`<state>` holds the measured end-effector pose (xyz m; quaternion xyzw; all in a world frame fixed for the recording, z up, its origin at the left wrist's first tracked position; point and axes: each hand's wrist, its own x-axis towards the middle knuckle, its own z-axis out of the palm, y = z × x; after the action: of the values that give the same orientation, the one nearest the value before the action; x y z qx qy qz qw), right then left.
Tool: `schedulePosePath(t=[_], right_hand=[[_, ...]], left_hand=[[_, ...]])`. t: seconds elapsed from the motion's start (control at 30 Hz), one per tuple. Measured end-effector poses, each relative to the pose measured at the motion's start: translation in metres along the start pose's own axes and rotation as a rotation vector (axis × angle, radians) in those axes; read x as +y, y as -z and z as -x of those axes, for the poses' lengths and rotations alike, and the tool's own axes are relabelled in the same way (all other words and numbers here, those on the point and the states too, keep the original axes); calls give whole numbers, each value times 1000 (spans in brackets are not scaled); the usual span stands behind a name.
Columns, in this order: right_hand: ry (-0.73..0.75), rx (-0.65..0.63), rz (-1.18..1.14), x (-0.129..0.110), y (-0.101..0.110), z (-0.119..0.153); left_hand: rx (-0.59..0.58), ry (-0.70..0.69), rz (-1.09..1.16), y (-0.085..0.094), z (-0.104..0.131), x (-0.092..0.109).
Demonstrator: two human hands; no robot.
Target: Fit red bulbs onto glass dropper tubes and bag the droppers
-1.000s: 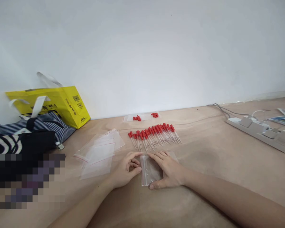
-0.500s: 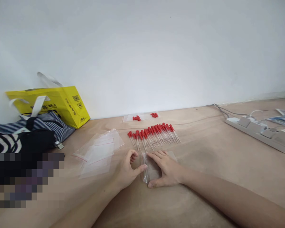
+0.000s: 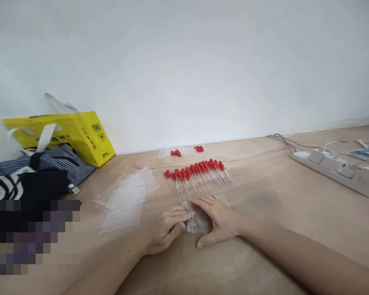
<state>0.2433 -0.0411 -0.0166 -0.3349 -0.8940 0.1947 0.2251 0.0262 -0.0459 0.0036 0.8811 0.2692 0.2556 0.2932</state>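
Note:
A clear zip bag (image 3: 197, 223) lies flat on the wooden table in front of me. My right hand (image 3: 217, 219) rests on it with fingers spread, pressing it down. At the bag's left edge is my left hand (image 3: 169, 229), its fingers stretched out and a fingertip in or under the plastic; which of the two I cannot tell. The left thumb stays apart from the fingers, just short of the bag. Just beyond the hands lies a row of clear droppers with red bulbs (image 3: 199, 174), tips toward me.
Several flat zip bags (image 3: 126, 200) overlap on the left. Near the wall, another clear bag (image 3: 164, 153) holds two groups of red-topped droppers. A yellow bag (image 3: 94, 143) and striped and black fabric items stand far left. A power strip (image 3: 338, 172) with plugs and cables lies right.
My left hand has moved down and slightly left, its curled fingers now straightened toward the bag. The bag's left edge looks more spread out. The right hand stays on the bag.

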Motion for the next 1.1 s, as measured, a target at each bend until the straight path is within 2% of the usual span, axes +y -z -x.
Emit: schedulePosePath(t=[0.17,0.4,0.6,0.7,0.8,0.9,1.03,1.1], right_hand=[[7,-2,-49,1,1,1],[-23,-25,-97,0,4,1],[-103,-46,-89,-3,11,1],[-104,-38,-88,-4,12,0],[-96,-17,-29,-5,9,-1],[-90,20,-25,-4,6,-2],[-43,59,-48,-1,6,-3],[-47,65,-41,0,7,-3]], left_hand=[[30,27,-112,0,1,-1],[-110,-102,-213,-1,-7,-11],[-272,-144,-288,4,-7,-8],[-283,-268,-440,3,-8,-5],[-205,-432,-607,2,-9,-5],[-86,-460,-694,0,-6,-9],[221,-307,-646,1,0,-18],[358,-97,-617,6,-2,-23]])
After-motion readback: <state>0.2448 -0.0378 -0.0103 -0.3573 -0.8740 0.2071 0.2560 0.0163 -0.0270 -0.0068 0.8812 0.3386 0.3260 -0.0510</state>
